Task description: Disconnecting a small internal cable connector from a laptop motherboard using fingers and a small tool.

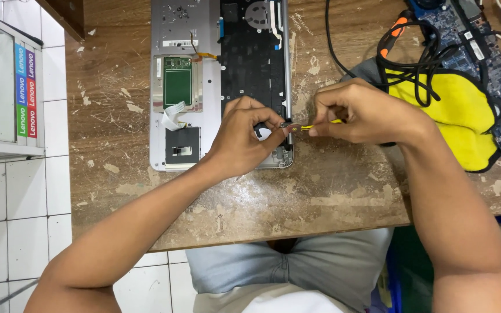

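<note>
Wood table (331, 191) carries an opened silver laptop base (184, 87); at its near right corner, left hand (242, 142) pinches a small metal part (290, 124), right hand (358, 113) clamped on a yellow tool (314, 125) touching it.

I see a scuffed, flaking wooden table (331, 191), a matt silver metal laptop shell (159, 133), and a yellow cloth (462, 116).
</note>
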